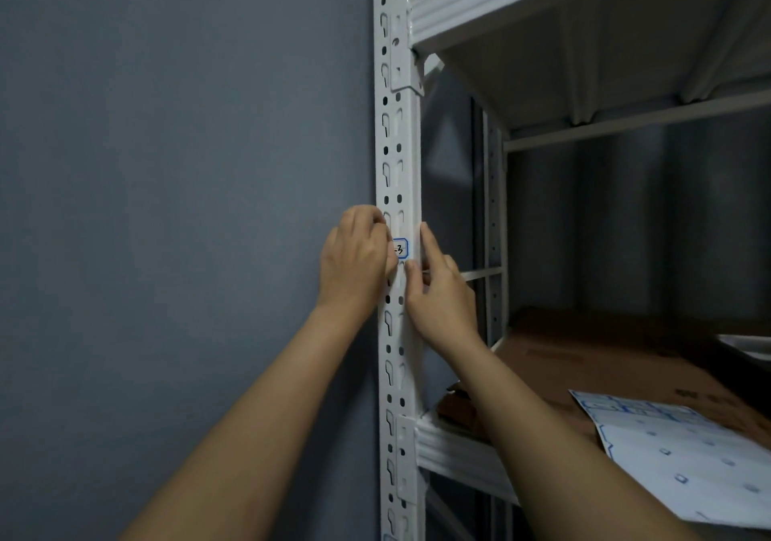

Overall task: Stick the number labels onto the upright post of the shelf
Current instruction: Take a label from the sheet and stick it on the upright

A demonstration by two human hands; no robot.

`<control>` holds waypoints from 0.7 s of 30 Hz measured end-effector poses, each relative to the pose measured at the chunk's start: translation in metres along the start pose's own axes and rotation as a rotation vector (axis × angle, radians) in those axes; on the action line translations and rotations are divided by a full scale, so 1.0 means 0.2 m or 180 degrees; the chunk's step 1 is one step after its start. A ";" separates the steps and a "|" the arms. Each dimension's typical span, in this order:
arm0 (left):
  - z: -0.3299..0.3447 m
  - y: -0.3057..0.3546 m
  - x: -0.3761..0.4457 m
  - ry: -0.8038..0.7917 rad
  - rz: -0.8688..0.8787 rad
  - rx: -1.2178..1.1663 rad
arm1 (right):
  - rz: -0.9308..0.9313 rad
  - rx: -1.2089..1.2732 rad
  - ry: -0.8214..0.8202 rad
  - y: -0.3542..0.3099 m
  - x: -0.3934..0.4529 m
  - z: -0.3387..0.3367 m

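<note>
A white slotted upright post [396,156] of the metal shelf runs up the middle of the view. On it sits a small white number label [402,248] with a blue border and a handwritten 3. My left hand [354,261] covers the label's left part and presses it against the post. My right hand [438,290] rests on the post's right edge, forefinger stretched up beside the label, thumb just below it. Both hands hold nothing else.
A white label sheet [684,453] with blue outlines lies on a brown cardboard box [584,357] on the lower shelf at the right. A white shelf board [584,19] juts out above. A grey wall [167,165] fills the left.
</note>
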State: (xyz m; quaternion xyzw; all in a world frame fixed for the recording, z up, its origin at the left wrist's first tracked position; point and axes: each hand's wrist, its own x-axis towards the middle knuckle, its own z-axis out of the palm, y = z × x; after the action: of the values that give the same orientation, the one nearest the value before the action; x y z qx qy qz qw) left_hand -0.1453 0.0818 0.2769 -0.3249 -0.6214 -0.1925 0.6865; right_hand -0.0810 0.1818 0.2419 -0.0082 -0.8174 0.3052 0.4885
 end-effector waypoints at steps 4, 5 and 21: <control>0.01 -0.01 -0.01 -0.0029 0.0007 -0.0040 | 0.0002 -0.0006 0.0013 -0.01 -0.01 0.00; 0.01 -0.01 -0.01 -0.0050 -0.0004 -0.0081 | 0.0026 0.0008 0.0017 -0.01 -0.01 0.00; -0.08 -0.02 -0.07 -0.0272 -0.0931 -0.0654 | 0.0108 0.0065 0.0039 -0.02 -0.01 0.00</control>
State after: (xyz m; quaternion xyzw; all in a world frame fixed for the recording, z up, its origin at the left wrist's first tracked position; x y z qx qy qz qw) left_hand -0.1390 0.0667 0.2628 -0.3074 -0.6677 -0.3387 0.5873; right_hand -0.0789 0.1779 0.2412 -0.0189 -0.8109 0.3217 0.4884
